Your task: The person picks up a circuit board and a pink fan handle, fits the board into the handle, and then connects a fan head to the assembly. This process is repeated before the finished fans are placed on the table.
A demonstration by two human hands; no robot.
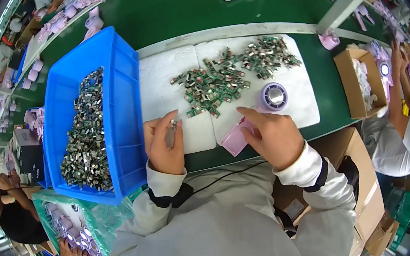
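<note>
The left hand [166,146] is raised over the near edge of the white foam sheets [161,84], and its fingers are almost closed: the tips of the thumb and the index finger pinch a small metallic part [173,123]. The part sits just between these tips; because it is so small, I cannot tell its exact shape.

The right hand [278,139] is bent above a pink shell [236,139]. Its thumb lies over the right side of the shell, and its index finger stretches across to the upper end, so a moderate space is between these two fingers. The other fingers are hidden under the palm, so I cannot tell if they grip the shell. The shell is tilted, with its lower end at the near edge of the foam. Just beyond the hand is a round purple piece [274,96] with a silver centre; whether it is joined to the shell I cannot tell.

A pile of small green circuit boards [215,86] is spread on the foam, beyond both hands. To the left of the left hand, a blue bin [136,124] contains many similar boards [86,139]. The foam rests on a green counter [178,9].
</note>
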